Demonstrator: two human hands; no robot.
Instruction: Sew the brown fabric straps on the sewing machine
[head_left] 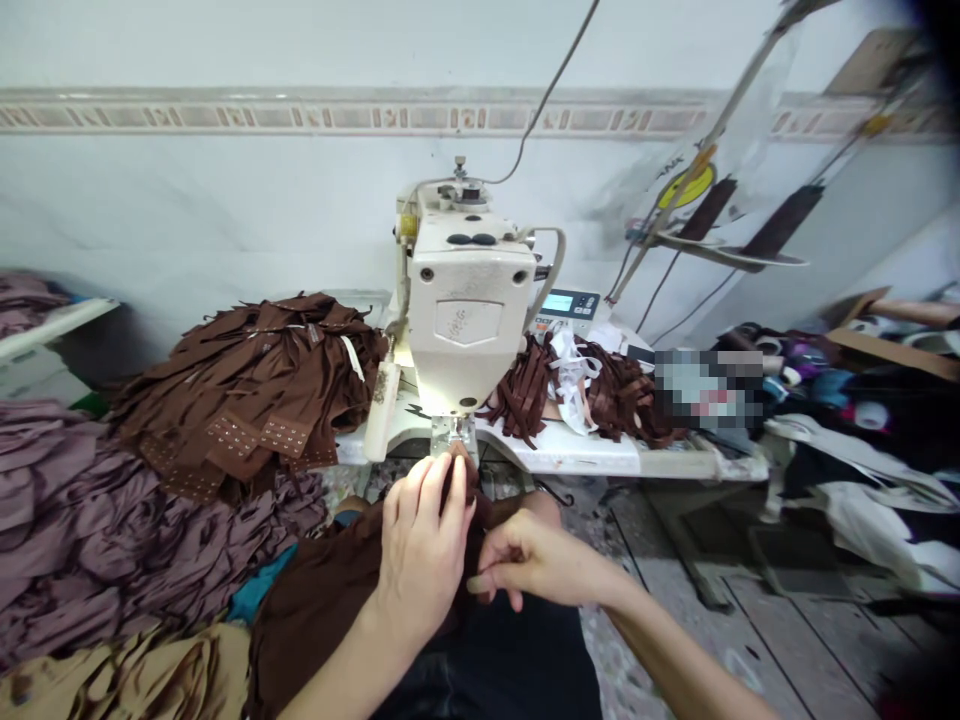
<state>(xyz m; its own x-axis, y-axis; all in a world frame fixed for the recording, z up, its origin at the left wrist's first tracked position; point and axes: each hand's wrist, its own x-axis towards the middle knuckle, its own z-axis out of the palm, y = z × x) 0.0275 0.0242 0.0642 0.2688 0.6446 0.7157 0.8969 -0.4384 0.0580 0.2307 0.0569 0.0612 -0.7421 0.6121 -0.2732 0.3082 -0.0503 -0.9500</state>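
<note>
The person's left hand and right hand are bare, with short fingernails. The left forearm and right forearm are bare too, right down to the frame's edge. Dark, nearly black trousers cover the lap.

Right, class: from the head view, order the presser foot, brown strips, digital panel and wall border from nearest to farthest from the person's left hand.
1. Presser foot: just ahead of the left hand.
2. Brown strips: right of the sewing machine.
3. Digital panel: behind the machine, to its right.
4. Wall border: farthest, straight ahead.
</note>
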